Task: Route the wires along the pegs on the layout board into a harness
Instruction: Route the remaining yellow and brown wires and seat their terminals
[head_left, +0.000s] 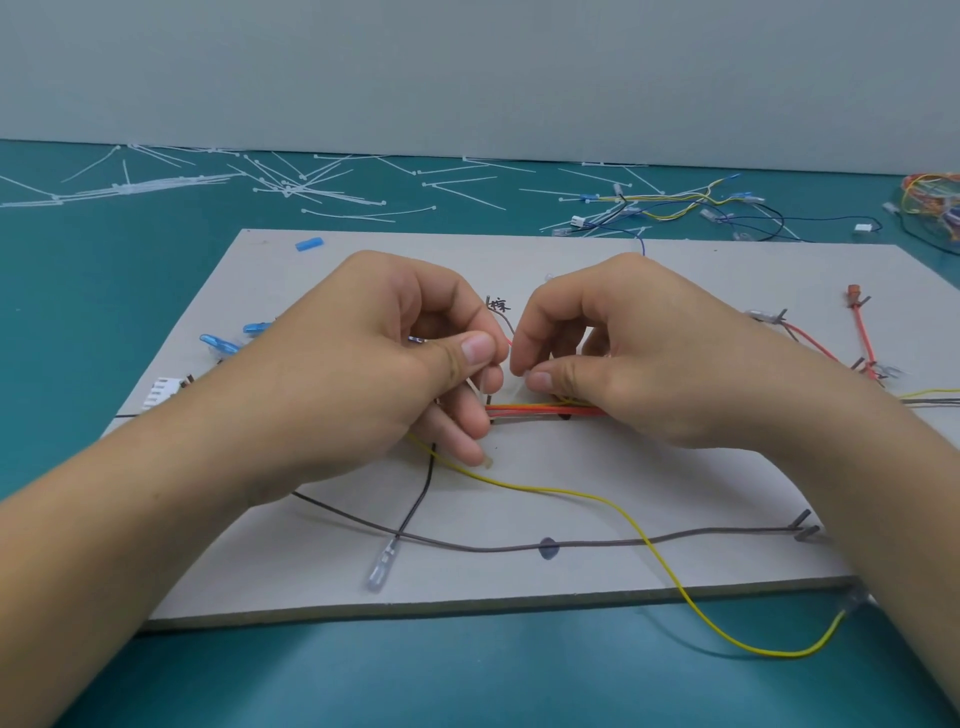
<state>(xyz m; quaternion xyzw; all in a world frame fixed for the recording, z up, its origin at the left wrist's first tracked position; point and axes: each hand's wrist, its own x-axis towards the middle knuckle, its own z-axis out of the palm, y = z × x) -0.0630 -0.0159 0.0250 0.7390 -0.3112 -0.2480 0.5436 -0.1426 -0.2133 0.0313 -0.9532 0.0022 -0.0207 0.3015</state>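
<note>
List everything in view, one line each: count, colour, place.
layout board: one, pale grey, table centre
red and orange wires: one bundle, board centre
yellow wire: one, crosses the board, hangs off its front edge
grey wire: one, along the board's front
black wire: one, crosses the grey wire
connector: one, white, board's left edge
terminals: two, blue, board's left
loose cable ties: many, white, table's far side
spare wires: one tangle, mixed colours, far right
held cable tie: one, whitish, mostly hidden
left hand: one, pinches the held cable tie
right hand: one, pinches the held cable tie
</note>
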